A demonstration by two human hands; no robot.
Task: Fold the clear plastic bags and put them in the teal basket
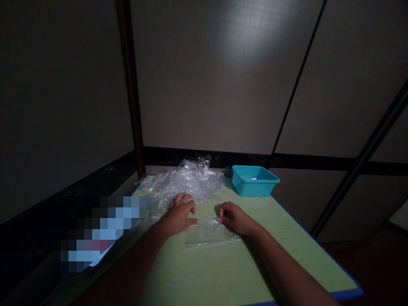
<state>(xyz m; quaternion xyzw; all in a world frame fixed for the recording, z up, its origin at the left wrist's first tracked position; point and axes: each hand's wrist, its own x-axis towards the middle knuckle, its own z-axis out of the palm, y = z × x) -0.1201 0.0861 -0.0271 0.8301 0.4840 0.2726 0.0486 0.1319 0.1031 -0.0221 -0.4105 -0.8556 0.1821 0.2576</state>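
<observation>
A clear plastic bag (210,235) lies flat on the green tabletop between my forearms. My right hand (235,216) is closed in a pinch at the bag's upper right edge. My left hand (183,212) is open, its fingers apart and its thumb stretched toward the bag's upper left corner. Whether that thumb touches the plastic, I cannot tell. Just beyond my left fingers spreads a crumpled heap of clear plastic bags (188,180).
A turquoise plastic basin (253,188) stands at the table's far right corner. The green table (172,272) has a blue edge. Dark-framed panels (207,85) rise behind it. A blurred-out bluish object (108,233) is at the left edge.
</observation>
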